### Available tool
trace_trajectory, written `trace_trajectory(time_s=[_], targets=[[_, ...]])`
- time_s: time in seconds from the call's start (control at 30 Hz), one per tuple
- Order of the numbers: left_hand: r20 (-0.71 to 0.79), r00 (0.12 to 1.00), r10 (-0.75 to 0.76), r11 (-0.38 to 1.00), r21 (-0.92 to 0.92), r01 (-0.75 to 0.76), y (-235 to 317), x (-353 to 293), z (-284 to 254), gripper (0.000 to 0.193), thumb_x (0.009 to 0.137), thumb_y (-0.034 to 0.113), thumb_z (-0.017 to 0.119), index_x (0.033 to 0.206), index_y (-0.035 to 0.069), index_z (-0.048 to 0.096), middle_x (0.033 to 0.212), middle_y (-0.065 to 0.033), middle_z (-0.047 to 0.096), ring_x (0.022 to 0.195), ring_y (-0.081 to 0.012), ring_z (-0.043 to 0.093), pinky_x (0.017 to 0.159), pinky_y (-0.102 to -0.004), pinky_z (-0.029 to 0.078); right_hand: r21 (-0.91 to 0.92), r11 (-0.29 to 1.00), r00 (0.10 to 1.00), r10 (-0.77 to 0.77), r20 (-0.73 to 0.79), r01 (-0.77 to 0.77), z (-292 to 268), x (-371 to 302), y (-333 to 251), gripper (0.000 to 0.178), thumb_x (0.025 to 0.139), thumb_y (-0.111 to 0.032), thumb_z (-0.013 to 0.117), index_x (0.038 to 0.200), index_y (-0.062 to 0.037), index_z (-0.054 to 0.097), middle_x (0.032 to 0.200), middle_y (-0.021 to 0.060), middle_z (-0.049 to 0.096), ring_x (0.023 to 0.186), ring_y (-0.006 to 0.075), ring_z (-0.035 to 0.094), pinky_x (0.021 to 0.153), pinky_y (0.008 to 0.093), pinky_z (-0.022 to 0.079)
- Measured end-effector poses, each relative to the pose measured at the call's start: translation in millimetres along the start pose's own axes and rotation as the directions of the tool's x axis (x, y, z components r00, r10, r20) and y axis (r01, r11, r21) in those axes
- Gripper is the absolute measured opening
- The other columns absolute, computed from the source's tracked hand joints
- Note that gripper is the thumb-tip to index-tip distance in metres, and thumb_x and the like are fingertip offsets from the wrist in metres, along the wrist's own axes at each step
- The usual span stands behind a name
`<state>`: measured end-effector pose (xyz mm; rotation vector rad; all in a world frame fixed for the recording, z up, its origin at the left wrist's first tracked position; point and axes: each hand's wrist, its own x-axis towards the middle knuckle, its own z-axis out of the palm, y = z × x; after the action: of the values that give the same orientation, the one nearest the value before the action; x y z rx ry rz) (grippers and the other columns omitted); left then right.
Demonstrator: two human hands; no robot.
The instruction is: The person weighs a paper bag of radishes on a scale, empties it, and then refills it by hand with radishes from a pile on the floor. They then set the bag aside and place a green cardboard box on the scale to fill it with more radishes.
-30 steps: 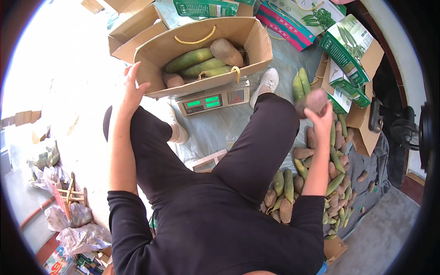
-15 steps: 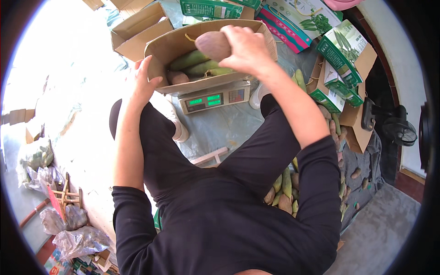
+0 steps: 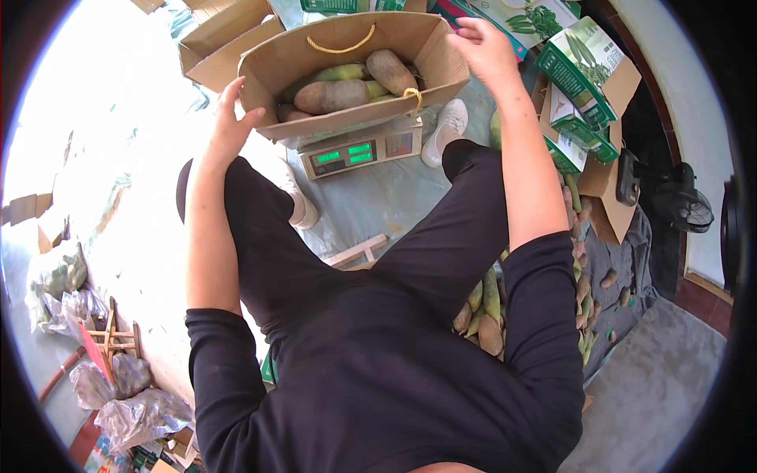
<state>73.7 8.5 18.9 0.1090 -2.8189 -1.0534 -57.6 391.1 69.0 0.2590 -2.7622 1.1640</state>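
Currently, root vegetables (image 3: 331,96) lie in a cardboard box (image 3: 272,69) atop a digital scale (image 3: 361,156), the left hand (image 3: 228,130) spread and empty at the box's left edge, the right hand (image 3: 489,57), fingers loosely parted and gripping nothing, beside its right edge.

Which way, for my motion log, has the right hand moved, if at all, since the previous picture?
Yes: against the scale, the right hand moved rightward.

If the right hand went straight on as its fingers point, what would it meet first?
Likely the right wall of the open cardboard box; the right hand is close beside it, though depth is unclear.
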Motion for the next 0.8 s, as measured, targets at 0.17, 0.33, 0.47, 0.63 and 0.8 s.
trace_trajectory(time_s=[0.17, 0.33, 0.47, 0.63, 0.8], targets=[[0.006, 0.999, -0.049, 0.998, -0.027, 0.049, 8, 3, -3, 0.06, 0.08, 0.014, 0.065, 0.135, 0.013, 0.039, 0.12, -0.0181, 0.053, 0.115, -0.029, 0.049, 0.097, -0.039, 0.037, 0.22, 0.944, 0.952, 0.278, -0.127, -0.246, -6, -18, 60, 0.04, 0.074, -0.021, 0.072, 0.108, -0.0018, 0.062, 0.096, 0.0095, 0.066, 0.087, 0.0156, 0.062, 0.078, 0.0285, 0.048], [-0.011, 0.998, -0.059, 0.998, -0.036, 0.058, 11, 3, -4, 0.061, 0.078, 0.015, 0.066, 0.133, 0.009, 0.04, 0.115, -0.0206, 0.055, 0.111, -0.0316, 0.051, 0.095, -0.0398, 0.04, 0.329, 0.898, 0.935, 0.342, -0.098, -0.294, -10, -17, 71, 0.038, 0.076, -0.019, 0.072, 0.107, -0.0005, 0.063, 0.092, 0.0073, 0.065, 0.083, 0.0138, 0.059, 0.074, 0.0263, 0.047], [-0.004, 0.994, -0.105, 0.993, -0.044, 0.105, 15, 6, -5, 0.061, 0.081, 0.016, 0.065, 0.136, 0.015, 0.038, 0.117, -0.0168, 0.056, 0.112, -0.0271, 0.05, 0.096, -0.0409, 0.039, 0.378, 0.864, 0.925, 0.376, -0.048, -0.332, -17, -19, 60, 0.036, 0.077, -0.018, 0.071, 0.106, 0.0003, 0.063, 0.09, 0.0058, 0.064, 0.077, 0.0115, 0.057, 0.07, 0.025, 0.046], [-0.031, 0.994, -0.107, 0.992, -0.075, 0.104, 23, 4, -5, 0.064, 0.079, 0.014, 0.065, 0.136, 0.009, 0.035, 0.113, -0.0163, 0.055, 0.106, -0.0264, 0.053, 0.093, -0.0371, 0.04, 0.382, 0.854, 0.915, 0.4, -0.049, -0.353, -20, -16, 58, 0.035, 0.077, -0.018, 0.071, 0.105, 0.0006, 0.063, 0.089, 0.0051, 0.064, 0.074, 0.0111, 0.055, 0.068, 0.0243, 0.046], [-0.034, 0.985, -0.171, 0.98, -0.112, 0.167, 33, 2, -8, 0.064, 0.08, 0.015, 0.064, 0.137, 0.009, 0.034, 0.114, -0.0165, 0.054, 0.105, -0.0253, 0.053, 0.091, -0.0359, 0.041, 0.366, 0.844, 0.913, 0.407, 0.037, -0.391, -15, -15, 66, 0.034, 0.08, -0.027, 0.068, 0.106, -0.0054, 0.063, 0.094, 0.0038, 0.064, 0.084, 0.014, 0.057, 0.077, 0.028, 0.043]])
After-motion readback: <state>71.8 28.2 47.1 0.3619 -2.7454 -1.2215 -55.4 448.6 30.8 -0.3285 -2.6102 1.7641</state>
